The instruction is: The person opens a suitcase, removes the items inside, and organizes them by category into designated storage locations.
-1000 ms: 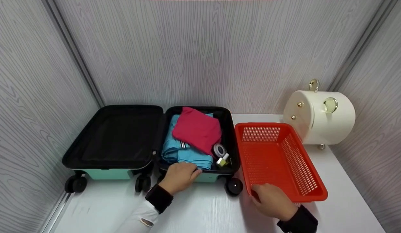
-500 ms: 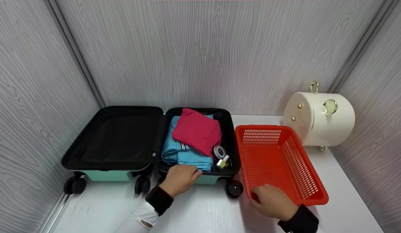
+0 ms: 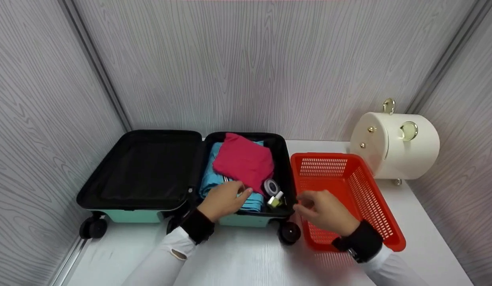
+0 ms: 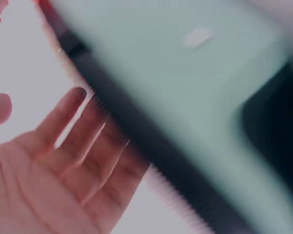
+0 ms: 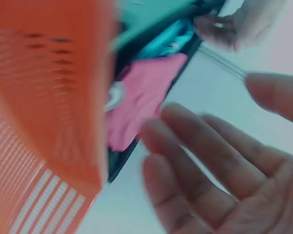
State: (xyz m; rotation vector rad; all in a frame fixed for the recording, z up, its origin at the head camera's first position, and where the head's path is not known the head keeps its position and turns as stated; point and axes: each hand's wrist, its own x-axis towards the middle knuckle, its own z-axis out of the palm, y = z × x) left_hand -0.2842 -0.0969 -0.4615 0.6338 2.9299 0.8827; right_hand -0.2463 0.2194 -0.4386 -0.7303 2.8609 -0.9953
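Note:
In the head view, my left hand (image 3: 224,201) is over the front rim of the suitcase (image 3: 244,220), in front of the folded blue clothing (image 3: 252,203). Its fingers look relaxed and hold nothing; the left wrist view shows the long fingers (image 4: 107,161) extended beside the suitcase's dark rim. My right hand (image 3: 327,210) hovers above the near left part of the red plastic basket (image 3: 383,206). Thumb and fingers are apart with nothing between them. A crimson folded cloth (image 3: 244,159) lies on the blue clothing, beside a round grey-and-black item (image 3: 271,186) and a small green bottle with a white cap (image 3: 275,200).
The suitcase's other half (image 3: 146,171) lies open on the left, its black inside facing up. A cream cylindrical case (image 3: 409,147) with gold fittings stands behind the basket at the right. Wood-grain panels (image 3: 246,71) enclose the white table (image 3: 246,258).
My left hand has moved off the suitcase's front edge, upward and further in. My right hand has let go of the basket's near left corner and risen above it.

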